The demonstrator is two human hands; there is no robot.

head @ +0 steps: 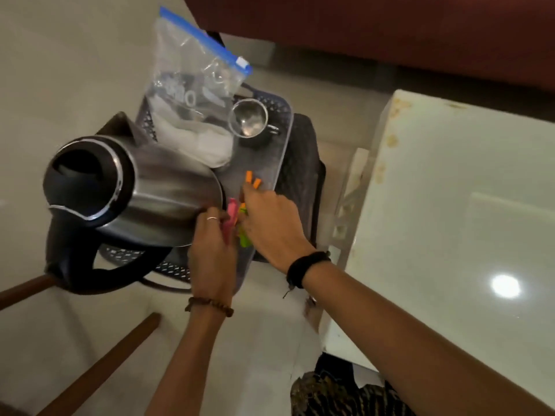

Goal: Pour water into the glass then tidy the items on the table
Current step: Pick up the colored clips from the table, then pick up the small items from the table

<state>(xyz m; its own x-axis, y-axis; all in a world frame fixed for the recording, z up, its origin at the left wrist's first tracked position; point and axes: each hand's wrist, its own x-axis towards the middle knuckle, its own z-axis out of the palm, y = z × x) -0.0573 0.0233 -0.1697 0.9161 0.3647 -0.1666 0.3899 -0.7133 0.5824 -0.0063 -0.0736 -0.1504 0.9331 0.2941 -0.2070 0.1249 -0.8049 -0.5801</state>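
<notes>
left hand [210,250]: I pinch the pink plastic clip [230,217].
right hand [270,223]: fingers curled on coloured clips; exact hold, cannot tell.
steel cup [247,121]: in the perforated plastic tray [282,157], 12 o'clock of my hands.
steel electric kettle [132,187]: 9 o'clock, touching my left knuckles.
risk: my elbowing the kettle could tip it.

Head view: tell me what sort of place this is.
Probably a home dining or living area. A glossy white table stands on a pale tiled floor, and a basket tray holds an electric kettle and a steel cup.

kettle [132,187] left in tray [282,157] | bag [192,94] behind | cup [249,121] right of bag
</notes>
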